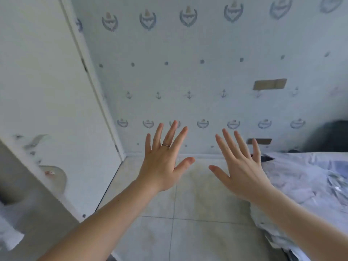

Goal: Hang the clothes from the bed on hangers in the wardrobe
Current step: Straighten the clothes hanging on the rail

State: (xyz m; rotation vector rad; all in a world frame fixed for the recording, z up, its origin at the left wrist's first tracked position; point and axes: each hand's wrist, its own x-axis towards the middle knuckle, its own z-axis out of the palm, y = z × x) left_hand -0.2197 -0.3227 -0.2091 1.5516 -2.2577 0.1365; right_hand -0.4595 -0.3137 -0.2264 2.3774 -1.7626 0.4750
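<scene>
Both hands raised and holding nothing

Our left hand and right hand are spread at centre frame; the clothes lie at right on the bed, so we should turn there and lift one garment cleanly.

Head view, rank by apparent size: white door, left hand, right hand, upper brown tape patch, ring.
1. white door
2. left hand, right hand: alike, tied
3. upper brown tape patch
4. ring
</scene>
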